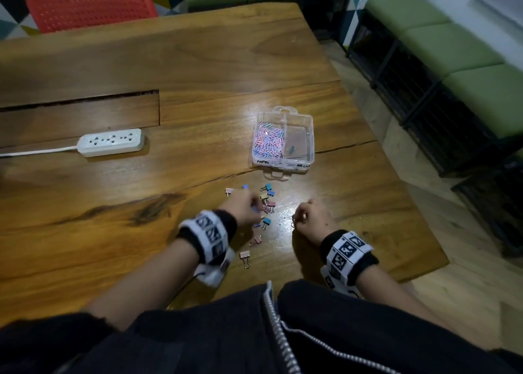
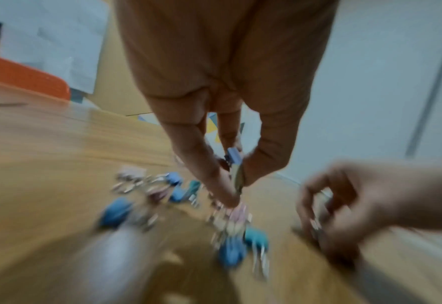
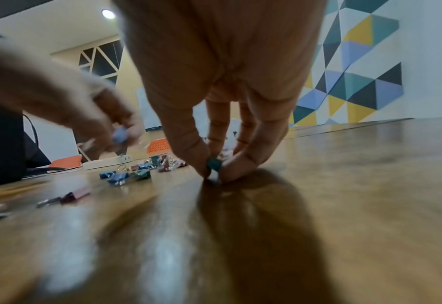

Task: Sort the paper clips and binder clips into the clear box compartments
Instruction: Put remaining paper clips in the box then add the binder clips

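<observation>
Overhead, head view: clear box (image 1: 283, 140) at table (image 1: 198, 70) centre, paper clips (image 1: 268, 141) in its 9 o'clock compartment; power strip (image 1: 113, 142) at 9 o'clock.
Left wrist view: left hand (image 2: 214, 102) pinches blue binder clip (image 2: 234, 156) over loose binder clips (image 2: 162, 191).
Right wrist view: right hand (image 3: 227, 82) pinches teal binder clip (image 3: 214, 164) on tabletop.

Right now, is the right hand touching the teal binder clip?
Touching. The right wrist view shows the right hand pinching the teal binder clip between thumb and fingertips, low at the table.

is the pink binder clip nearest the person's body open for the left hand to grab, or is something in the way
Probably not at once: the pink binder clip lies uncovered beside the left wrist, apart from the other clips, but the left hand already pinches a blue binder clip.
</observation>
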Available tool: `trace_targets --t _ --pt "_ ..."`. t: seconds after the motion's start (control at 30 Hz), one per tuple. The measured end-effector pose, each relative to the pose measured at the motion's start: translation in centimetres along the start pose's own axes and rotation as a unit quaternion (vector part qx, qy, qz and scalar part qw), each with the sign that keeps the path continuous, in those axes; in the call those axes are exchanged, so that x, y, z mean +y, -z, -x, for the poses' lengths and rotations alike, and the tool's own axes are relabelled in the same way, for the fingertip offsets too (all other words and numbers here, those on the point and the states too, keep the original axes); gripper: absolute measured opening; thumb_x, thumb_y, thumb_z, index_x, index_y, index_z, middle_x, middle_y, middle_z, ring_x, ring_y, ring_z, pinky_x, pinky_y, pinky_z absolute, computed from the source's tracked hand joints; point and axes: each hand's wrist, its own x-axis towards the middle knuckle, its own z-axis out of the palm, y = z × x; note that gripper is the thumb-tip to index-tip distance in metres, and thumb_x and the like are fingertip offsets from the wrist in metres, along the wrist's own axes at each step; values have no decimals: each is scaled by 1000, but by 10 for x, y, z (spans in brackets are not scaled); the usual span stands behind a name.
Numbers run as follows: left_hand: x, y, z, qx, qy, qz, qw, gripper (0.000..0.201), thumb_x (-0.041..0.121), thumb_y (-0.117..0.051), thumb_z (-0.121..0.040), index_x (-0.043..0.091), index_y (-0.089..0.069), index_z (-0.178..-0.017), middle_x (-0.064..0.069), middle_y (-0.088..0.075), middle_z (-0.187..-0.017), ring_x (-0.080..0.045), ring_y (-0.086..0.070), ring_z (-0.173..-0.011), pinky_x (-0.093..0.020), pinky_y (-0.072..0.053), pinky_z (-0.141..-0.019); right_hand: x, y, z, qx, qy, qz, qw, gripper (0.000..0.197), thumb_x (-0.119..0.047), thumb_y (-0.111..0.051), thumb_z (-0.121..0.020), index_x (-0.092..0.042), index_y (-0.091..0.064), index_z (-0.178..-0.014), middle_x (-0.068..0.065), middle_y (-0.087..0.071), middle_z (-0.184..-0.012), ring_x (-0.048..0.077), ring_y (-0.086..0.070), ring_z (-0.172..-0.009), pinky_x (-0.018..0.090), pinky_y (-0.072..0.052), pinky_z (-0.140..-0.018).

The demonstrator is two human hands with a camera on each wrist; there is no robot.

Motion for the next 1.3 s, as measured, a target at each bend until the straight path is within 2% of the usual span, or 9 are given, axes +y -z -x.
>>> trace_targets --t 0.1,0.27,0.4,0.57,0.7,0.83,0.97,1.07,1.3 --pt "42 20 -34 61 -29 118 991 20 -1 -60 -81 0 -61 -102 4 -53 -77 -7 -54 -67 -11 -49 -52 8 -1 6 3 -14 -6 1000 12 -5 -60 -78 -5 -65 -90 4 -47 -94 18 -49 -88 20 -35 -73" --pt "87 35 -80 103 -48 212 971 26 -2 -57 -85 -2 -59 -111 -18 -62 -111 -24 -62 -88 -33 -56 -82 8 20 9 -20 -44 -93 994 15 5 -59 -77 -11 -59 -78 -4 -55 -76 5 -54 -72 16 -50 -67" --pt "86 37 -88 101 -55 98 988 22 1 -52 -88 2 -63 -108 -14 -63 -115 -26 -60 -108 -30 -48 -89 -1 52 -7 16 -33 -127 991 16 1 -59 -81 -15 -59 -80 5 -59 -97 20 -58 -92 31 -53 -81" --pt "41 46 -66 120 -39 1 992 23 -3 -54 -85 7 -61 -104 -8 -57 -119 -23 -58 -106 -24 -47 -84 -25 85 -47 96 13 -142 985 16 0 -56 -84 -2 -60 -99 12 -60 -108 19 -57 -88 18 -48 -68" --pt "-6 51 -43 -3 39 -175 984 53 8 -68 -78 14 -49 -127 -9 -48 -132 -25 -48 -119 -31 -43 -97 -37 93 -70 143 -4 -178 974 21 -6 -58 -85 -6 -59 -105 12 -59 -116 19 -57 -92 21 -47 -75" --pt "-35 29 -23 -80 36 -240 967 79 19 -74 -73 20 -32 -140 -5 -36 -144 -27 -36 -129 -40 -38 -106 -44 61 -54 98 13 -167 981 32 -6 -58 -84 -10 -55 -116 8 -55 -122 12 -50 -93 23 -47 -81" --pt "-46 0 -9 -11 -15 -281 960 66 19 -63 -84 24 -32 -141 -2 -33 -146 -27 -34 -128 -40 -40 -105 -44 9 -27 -11 75 -72 995 48 -11 -62 -81 -20 -48 -126 5 -42 -136 15 -44 -113 24 -42 -96" --pt "-45 -12 -3 21 -29 -263 964 48 7 -51 -89 15 -41 -135 -10 -40 -136 -29 -43 -119 -38 -42 -100 -42 -10 -18 -52 96 38 993 61 -20 -64 -81 -26 -39 -135 1 -30 -146 25 -29 -129 41 -31 -110" --pt "-44 -18 4 30 15 -188 982 16 1 -49 -83 16 -47 -81 -4 -41 -96 -20 -47 -79 -27 -39 -69 -39 -26 -3 14 54 -2 998 17 -13 -58 -85 -10 -63 -100 6 -48 -117 22 -44 -112 29 -38 -98"
